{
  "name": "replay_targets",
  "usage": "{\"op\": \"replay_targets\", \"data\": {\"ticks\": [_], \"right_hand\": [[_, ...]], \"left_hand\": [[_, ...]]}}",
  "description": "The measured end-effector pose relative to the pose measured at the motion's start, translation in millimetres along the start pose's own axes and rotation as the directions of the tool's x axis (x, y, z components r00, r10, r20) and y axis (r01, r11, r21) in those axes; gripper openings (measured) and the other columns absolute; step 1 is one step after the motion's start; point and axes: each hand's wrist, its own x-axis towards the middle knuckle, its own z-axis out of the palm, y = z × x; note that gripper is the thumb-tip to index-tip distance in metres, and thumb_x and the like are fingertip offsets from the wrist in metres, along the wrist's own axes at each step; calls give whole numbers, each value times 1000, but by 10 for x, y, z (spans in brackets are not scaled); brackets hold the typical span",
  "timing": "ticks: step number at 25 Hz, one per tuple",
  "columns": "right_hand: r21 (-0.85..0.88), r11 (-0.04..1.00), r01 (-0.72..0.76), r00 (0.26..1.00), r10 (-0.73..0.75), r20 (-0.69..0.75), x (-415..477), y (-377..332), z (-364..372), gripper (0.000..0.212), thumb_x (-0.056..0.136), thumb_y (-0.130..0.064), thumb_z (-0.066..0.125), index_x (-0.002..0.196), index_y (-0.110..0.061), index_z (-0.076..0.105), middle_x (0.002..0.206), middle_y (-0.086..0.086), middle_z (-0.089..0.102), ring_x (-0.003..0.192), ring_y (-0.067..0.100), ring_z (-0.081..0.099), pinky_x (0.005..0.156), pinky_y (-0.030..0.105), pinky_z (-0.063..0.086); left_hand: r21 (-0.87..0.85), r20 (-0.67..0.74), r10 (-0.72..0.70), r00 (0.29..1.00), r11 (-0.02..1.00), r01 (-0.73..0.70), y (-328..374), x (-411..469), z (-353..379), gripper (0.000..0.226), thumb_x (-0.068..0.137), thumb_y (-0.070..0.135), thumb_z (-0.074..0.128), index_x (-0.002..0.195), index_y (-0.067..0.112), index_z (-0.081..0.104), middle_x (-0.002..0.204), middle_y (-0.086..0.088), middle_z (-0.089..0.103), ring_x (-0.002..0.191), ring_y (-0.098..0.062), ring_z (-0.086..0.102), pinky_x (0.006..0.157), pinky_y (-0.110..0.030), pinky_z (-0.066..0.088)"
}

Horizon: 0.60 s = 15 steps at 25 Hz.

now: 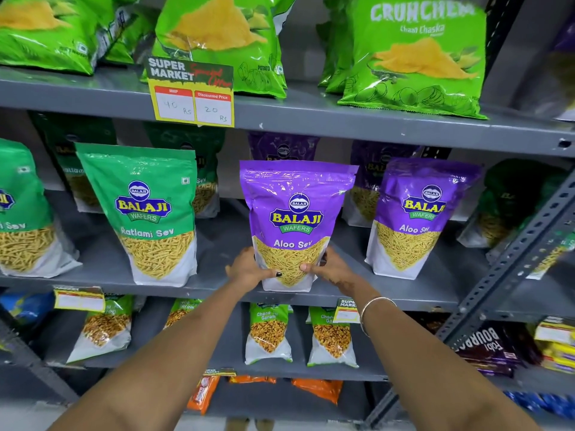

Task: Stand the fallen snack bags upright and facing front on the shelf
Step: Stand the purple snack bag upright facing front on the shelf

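A purple Aloo Sev bag (294, 209) stands upright, label to the front, at the front edge of the grey middle shelf (214, 283). My left hand (249, 269) grips its lower left side and my right hand (326, 268) grips its lower right side, thumbs on the front. A second purple Aloo Sev bag (417, 219) stands upright to the right. A green Ratlami Sev bag (149, 213) stands to the left, leaning slightly. More bags stand in shadow behind them.
Green Crunchem chip bags (413, 54) fill the top shelf, with a yellow price tag (193, 101) on its edge. Chana Garam bags (269, 332) stand on the shelf below. A perforated metal upright (510, 253) slants at the right.
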Motion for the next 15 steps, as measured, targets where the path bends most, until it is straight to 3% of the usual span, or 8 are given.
{"op": "replay_targets", "data": {"ticks": [3,8,15], "right_hand": [[-3,1000,-13,1000,13,-19,-11,4,13,64,74,-6,75,129,-4,43,132,15,58,115,24,56,96,35,47],[18,1000,-19,1000,20,-17,-71,-43,40,59,76,-1,71,129,-3,44,125,13,59,107,19,55,77,19,50],[-14,999,-37,999,36,-9,-69,-8,49,60,76,-11,73,130,-7,46,129,10,60,117,22,56,97,34,46]], "left_hand": [[-23,11,15,1000,1000,-14,-14,6,21,65,60,40,81,116,17,55,127,-6,61,120,-28,55,104,-55,38],[-38,34,30,999,999,-29,-54,37,19,65,61,39,80,116,18,54,128,-6,61,120,-29,55,103,-56,39],[11,32,36,999,999,-36,-18,22,-16,69,65,37,78,123,14,49,134,-6,55,126,-28,49,107,-51,33]]}}
